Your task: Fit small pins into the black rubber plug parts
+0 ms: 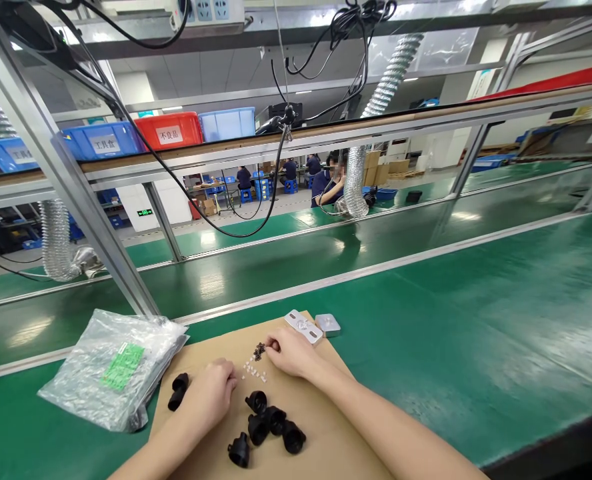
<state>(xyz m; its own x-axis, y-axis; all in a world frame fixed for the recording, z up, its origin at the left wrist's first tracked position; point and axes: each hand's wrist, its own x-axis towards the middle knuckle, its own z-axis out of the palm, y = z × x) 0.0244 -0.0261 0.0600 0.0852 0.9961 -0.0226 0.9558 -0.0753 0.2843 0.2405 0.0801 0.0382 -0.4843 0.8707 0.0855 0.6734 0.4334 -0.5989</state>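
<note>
Both my hands rest on a brown cardboard sheet [321,427] laid on the green bench. My left hand [210,393] is curled, fingertips beside a scatter of tiny white parts [255,371]; what it holds, if anything, is hidden. My right hand [290,351] pinches at a small heap of tiny dark parts [259,350]. Several black plastic caps [269,425] lie in front of my hands, and two more black caps [179,391] sit left of my left hand.
A clear plastic bag with a green label [113,368] lies at the left. A white flat piece [303,326] and a small grey block [327,324] sit at the cardboard's far edge. A metal frame post [76,180] rises behind the bag. A seated person [329,187] works across the line.
</note>
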